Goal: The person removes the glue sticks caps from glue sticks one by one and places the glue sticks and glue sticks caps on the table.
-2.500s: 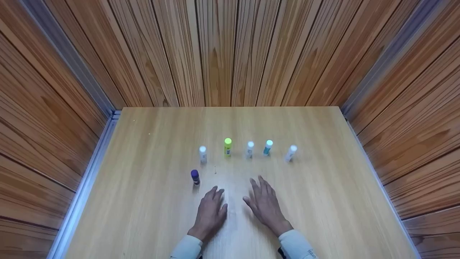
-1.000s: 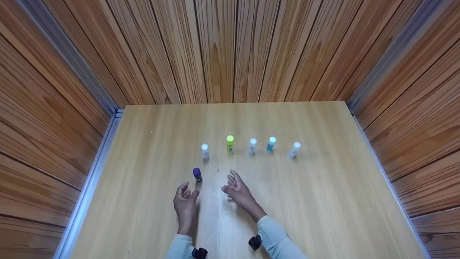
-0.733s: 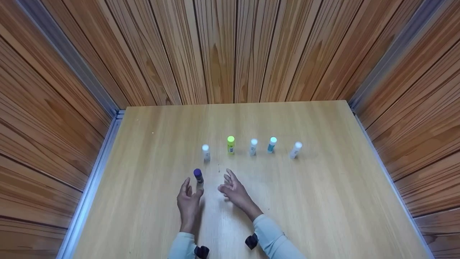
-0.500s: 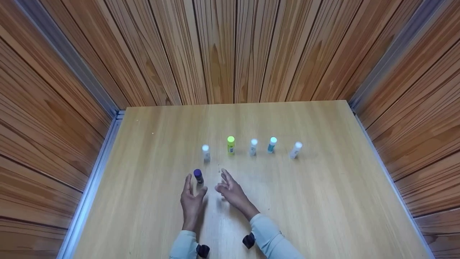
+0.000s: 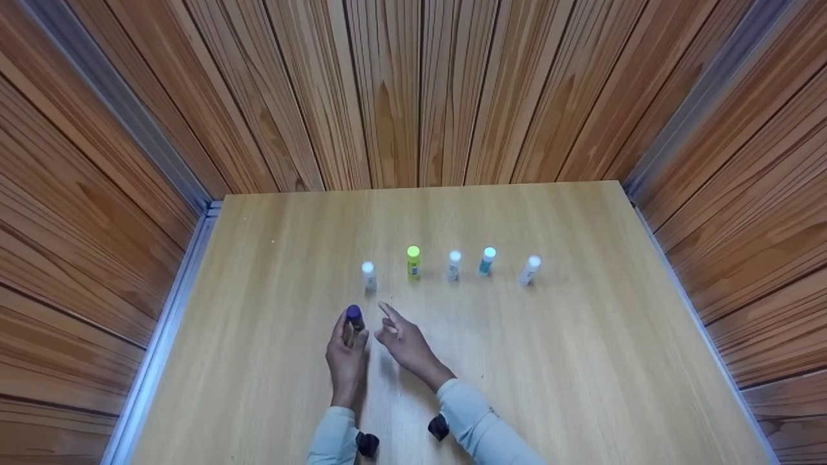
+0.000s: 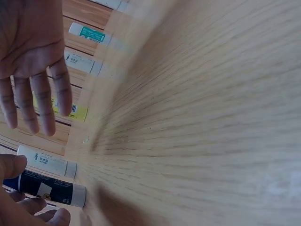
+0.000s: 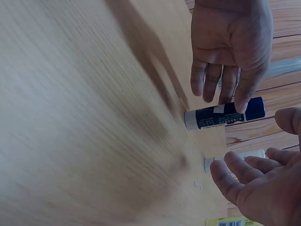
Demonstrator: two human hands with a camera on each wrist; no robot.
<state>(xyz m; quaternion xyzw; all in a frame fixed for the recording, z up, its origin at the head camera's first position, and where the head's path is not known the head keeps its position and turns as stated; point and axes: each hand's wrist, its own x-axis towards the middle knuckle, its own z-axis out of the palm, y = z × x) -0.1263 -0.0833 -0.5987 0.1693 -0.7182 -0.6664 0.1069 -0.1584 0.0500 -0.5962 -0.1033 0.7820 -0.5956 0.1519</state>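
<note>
A dark navy glue stick with a purple-blue cap (image 5: 354,314) stands upright on the table, its base white. My left hand (image 5: 346,363) has its thumb and fingers curled round this glue stick from the near left; the right wrist view shows the thumb against the tube (image 7: 217,116) close to the cap. Just to the right, my right hand (image 5: 407,345) hovers with fingers extended and holds nothing. Beyond the hands stand a white glue stick (image 5: 369,278), a yellow-green one (image 5: 413,263), another white one (image 5: 453,266), a teal one with a white cap (image 5: 487,262) and a last white one (image 5: 530,271).
The light wooden table (image 5: 271,361) reaches to wood-plank walls (image 5: 394,97) at the back and both sides. A metal rail (image 5: 169,323) runs along its left edge. Black wrist devices (image 5: 367,444) sit at both cuffs.
My left hand moved out left, then came forward and closed its fingers round the dark glue stick. My right hand shifted left toward it. The glue sticks stay where they stood.
</note>
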